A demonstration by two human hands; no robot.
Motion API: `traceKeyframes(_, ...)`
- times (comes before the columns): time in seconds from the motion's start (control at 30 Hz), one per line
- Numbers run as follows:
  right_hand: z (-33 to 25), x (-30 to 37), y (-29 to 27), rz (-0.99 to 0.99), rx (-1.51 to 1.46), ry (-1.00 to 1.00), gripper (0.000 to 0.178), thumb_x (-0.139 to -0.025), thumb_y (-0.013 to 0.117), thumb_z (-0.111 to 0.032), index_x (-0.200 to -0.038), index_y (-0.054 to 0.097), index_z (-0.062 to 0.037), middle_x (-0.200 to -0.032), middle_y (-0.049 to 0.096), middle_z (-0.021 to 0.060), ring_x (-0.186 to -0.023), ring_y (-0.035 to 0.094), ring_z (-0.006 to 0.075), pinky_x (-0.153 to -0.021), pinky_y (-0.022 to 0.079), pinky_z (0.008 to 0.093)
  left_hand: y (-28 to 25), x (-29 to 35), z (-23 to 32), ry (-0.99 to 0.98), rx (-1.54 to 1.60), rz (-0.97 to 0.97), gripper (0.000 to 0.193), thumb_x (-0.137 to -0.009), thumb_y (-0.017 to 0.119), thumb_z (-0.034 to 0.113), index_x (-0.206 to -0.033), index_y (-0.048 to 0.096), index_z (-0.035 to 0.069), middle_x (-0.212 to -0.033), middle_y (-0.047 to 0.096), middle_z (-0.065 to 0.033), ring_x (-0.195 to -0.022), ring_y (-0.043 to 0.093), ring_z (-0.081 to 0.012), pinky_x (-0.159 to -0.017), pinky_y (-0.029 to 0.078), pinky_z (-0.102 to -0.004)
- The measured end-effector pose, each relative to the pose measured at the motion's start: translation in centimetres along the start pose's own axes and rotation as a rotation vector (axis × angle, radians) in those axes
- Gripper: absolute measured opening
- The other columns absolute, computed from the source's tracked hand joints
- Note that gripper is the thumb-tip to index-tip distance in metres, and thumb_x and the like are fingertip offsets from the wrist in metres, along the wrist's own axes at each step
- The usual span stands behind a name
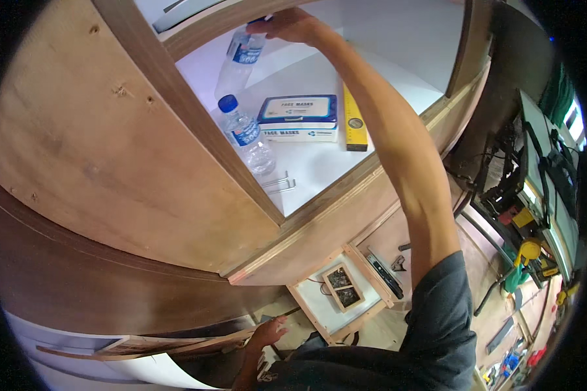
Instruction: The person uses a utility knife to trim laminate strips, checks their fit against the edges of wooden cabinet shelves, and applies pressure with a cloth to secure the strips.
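My right hand (292,26) reaches into a white-lined wooden cabinet compartment and has its fingers round the blue-capped top of a clear plastic bottle (240,62). The bottle leans slightly beside the left wall. In front of it a second clear bottle (248,138) with a blue cap and label stands near the compartment's front edge. A blue and white face mask box (298,118) lies to the right of the bottles. Beside that box is a yellow spirit level (354,122), partly behind my forearm. Down by my body, my left hand (267,331) is open, holding nothing.
Thin bent metal pieces (280,184) lie at the compartment's front corner. A wooden frame (297,294) borders the compartment's opening below. On the floor rests a wooden drawer (332,332) with a small divided box (343,288). Tools and a work table (548,176) stand at right.
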State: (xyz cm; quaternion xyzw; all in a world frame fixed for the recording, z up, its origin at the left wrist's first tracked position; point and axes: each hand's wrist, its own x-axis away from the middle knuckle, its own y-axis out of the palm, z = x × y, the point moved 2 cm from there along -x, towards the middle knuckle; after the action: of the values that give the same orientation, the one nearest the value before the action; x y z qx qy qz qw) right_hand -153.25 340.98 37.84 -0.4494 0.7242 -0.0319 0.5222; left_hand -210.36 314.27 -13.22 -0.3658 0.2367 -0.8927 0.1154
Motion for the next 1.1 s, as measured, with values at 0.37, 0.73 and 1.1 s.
traceKeyframes(0.37,-11.5,30.0,-22.0,0.308,0.059,0.503,0.039,-0.095,0.068,-0.025,-0.129,0.062,-0.0068,-0.114,0.069,0.0131,-0.099,0.068,0.0210,-0.083,0.057,0.0340,-4.3,-6.8,17.8,0.260,-0.315,-0.138,0.046,-0.094,0.062,0.024,-0.134,0.056,0.002,-0.131,0.060,-0.0203,-0.120,0.058,-0.0364,-0.103,0.044,-0.0425)
traceKeyframes(0.73,-44.1,74.6,-9.1,0.856,0.569,1.189,0.036,-0.084,0.077,-0.026,-0.109,0.062,-0.0061,-0.096,0.059,0.0123,-0.086,0.062,0.0324,-0.075,0.050,0.0426,10.7,-3.4,38.1,1.302,-0.172,-0.204,0.079,-0.078,0.080,0.021,-0.143,0.041,0.001,-0.143,0.047,-0.0189,-0.135,0.041,-0.0349,-0.115,0.031,-0.0470)
traceKeyframes(1.1,-63.8,90.8,-10.5,1.332,0.459,1.093,0.046,-0.085,0.078,-0.023,-0.122,0.059,-0.0035,-0.105,0.067,0.0095,-0.101,0.064,0.0231,-0.091,0.049,0.0370,38.2,15.9,39.2,1.286,-0.406,-0.808,0.076,-0.069,0.083,0.018,-0.134,0.046,0.007,-0.118,0.063,-0.0212,-0.103,0.066,-0.0350,-0.087,0.054,-0.0409)
